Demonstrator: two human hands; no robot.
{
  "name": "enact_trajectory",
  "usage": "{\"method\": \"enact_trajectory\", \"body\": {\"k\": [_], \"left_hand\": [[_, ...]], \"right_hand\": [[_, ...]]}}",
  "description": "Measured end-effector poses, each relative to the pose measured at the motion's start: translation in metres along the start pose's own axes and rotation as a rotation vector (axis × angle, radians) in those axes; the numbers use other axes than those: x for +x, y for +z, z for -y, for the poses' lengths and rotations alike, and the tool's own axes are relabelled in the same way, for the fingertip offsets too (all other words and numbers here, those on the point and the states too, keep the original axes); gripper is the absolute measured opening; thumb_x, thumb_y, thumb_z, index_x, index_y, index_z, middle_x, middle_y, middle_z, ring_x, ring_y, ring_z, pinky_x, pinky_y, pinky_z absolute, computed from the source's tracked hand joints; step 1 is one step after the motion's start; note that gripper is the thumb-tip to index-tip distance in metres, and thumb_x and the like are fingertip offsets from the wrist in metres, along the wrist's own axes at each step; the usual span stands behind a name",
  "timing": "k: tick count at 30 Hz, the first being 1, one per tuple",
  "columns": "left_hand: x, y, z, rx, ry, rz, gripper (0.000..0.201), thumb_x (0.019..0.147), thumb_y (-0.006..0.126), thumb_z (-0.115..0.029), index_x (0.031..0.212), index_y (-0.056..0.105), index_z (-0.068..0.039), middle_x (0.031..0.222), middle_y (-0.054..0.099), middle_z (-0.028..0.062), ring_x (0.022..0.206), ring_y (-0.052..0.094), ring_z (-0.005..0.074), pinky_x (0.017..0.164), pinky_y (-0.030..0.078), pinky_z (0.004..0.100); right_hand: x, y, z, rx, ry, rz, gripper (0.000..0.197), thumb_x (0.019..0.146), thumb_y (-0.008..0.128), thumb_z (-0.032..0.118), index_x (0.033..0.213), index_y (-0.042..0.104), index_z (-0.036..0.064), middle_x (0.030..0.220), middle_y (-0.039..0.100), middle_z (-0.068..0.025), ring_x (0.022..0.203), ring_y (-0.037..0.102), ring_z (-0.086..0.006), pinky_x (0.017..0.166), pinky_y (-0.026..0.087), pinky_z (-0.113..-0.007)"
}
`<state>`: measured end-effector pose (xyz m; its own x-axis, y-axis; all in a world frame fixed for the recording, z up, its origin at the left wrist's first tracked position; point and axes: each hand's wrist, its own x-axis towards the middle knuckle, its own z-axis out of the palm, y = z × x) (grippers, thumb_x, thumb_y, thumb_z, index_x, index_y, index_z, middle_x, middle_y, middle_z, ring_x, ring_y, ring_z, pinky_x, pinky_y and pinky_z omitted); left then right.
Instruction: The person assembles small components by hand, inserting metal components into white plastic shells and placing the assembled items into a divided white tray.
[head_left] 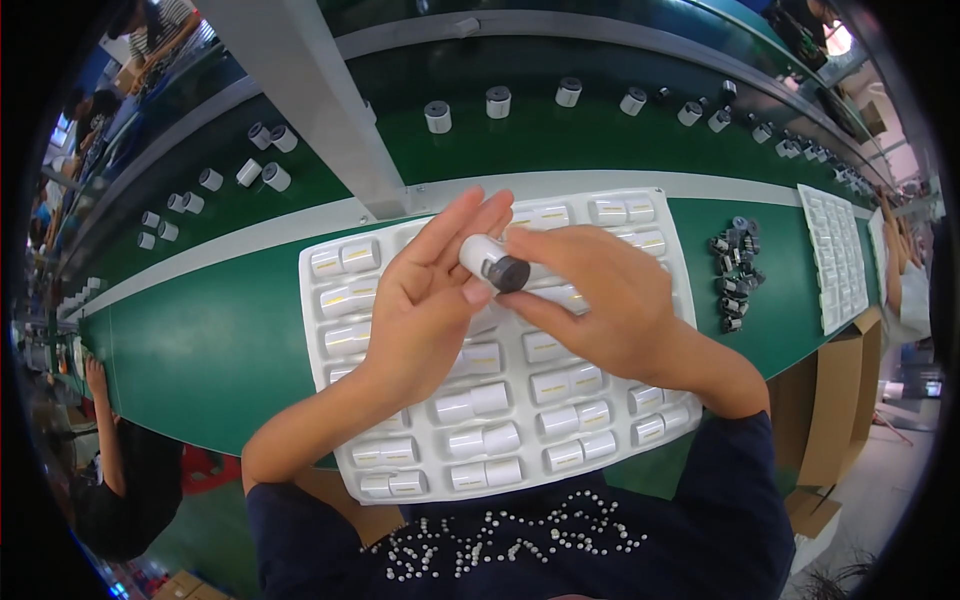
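Note:
A small white cylinder with a black end (pixel 487 257) is held above the tray, its dark end tilted toward me. My left hand (pixel 420 300) supports it from the left, with the long fingers stretched out behind and the thumb against its lower side. From the right, my right hand (pixel 610 300) grips it near the black end between thumb and fingers. Below both hands lies a white moulded tray (pixel 325 385), its pockets filled with white cylinders (pixel 475 402) lying on their sides in pairs. My hands and forearms hide some pockets.
Loose black parts (pixel 735 275) are heaped right of the tray on the green table (pixel 220 340). Beyond a pale rail, white cylinders (pixel 437 117) stand on a green belt (pixel 390 85). A grey post (pixel 310 90) rises ahead. Another tray (pixel 835 260) and a cardboard box (pixel 835 400) are at right.

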<state>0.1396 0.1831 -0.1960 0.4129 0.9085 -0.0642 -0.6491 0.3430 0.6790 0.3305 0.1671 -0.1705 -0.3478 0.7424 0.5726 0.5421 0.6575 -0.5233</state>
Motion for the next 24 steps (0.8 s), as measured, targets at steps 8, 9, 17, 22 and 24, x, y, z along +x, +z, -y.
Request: {"method": "enact_trajectory", "body": {"k": [8,9,17,22,24], "left_hand": [[-0.005,-0.003,-0.018,0.675,-0.092,0.168,0.075,0.087,0.058,0.009,0.153,0.025,-0.007,0.145,0.047,0.0179,0.112,0.058,0.0179,0.089,0.049,0.0261],[-0.004,-0.004,-0.019,0.71,-0.094,0.204,0.073,0.089,0.062,0.004,0.152,0.026,-0.006,0.145,0.048,0.0152,0.104,0.058,0.0116,0.084,0.048,0.0214],[-0.002,-0.034,-0.07,1.888,0.344,0.264,0.043,0.089,0.061,-0.004,0.131,0.054,-0.001,0.133,0.054,0.0198,0.124,0.05,0.0368,0.103,0.04,0.0419],[-0.01,-0.085,-0.075,2.079,0.321,0.024,0.032,0.087,0.06,-0.001,0.119,0.061,0.001,0.129,0.056,0.0196,0.117,0.054,0.0387,0.098,0.044,0.0412],[-0.007,-0.093,-0.084,2.04,0.319,0.039,0.031,0.086,0.062,-0.002,0.117,0.062,0.002,0.127,0.058,0.0184,0.113,0.055,0.0377,0.097,0.045,0.0409]], "right_hand": [[-0.005,0.018,0.005,-0.051,-0.282,-0.023,0.045,0.064,0.084,0.003,0.105,0.066,-0.0018,0.106,0.065,-0.0139,0.092,0.067,-0.0286,0.075,0.057,-0.035],[-0.003,0.019,0.004,-0.122,-0.309,-0.006,0.042,0.067,0.083,0.003,0.105,0.066,-0.0011,0.107,0.065,-0.0133,0.093,0.066,-0.0284,0.076,0.057,-0.035],[0.056,-0.018,-0.135,-0.199,0.302,0.016,0.045,0.078,0.073,0.009,0.119,0.059,0.0012,0.101,0.068,-0.0158,0.088,0.068,-0.0268,0.081,0.054,-0.034],[0.051,-0.025,-0.183,-0.38,0.24,0.418,0.055,0.08,0.07,0.014,0.131,0.053,0.0026,0.116,0.065,-0.018,0.105,0.063,-0.0324,0.087,0.052,-0.039],[0.063,-0.04,-0.184,-0.29,0.227,0.366,0.057,0.081,0.069,0.014,0.134,0.051,0.0039,0.117,0.065,-0.017,0.105,0.063,-0.0307,0.087,0.052,-0.04]]}}
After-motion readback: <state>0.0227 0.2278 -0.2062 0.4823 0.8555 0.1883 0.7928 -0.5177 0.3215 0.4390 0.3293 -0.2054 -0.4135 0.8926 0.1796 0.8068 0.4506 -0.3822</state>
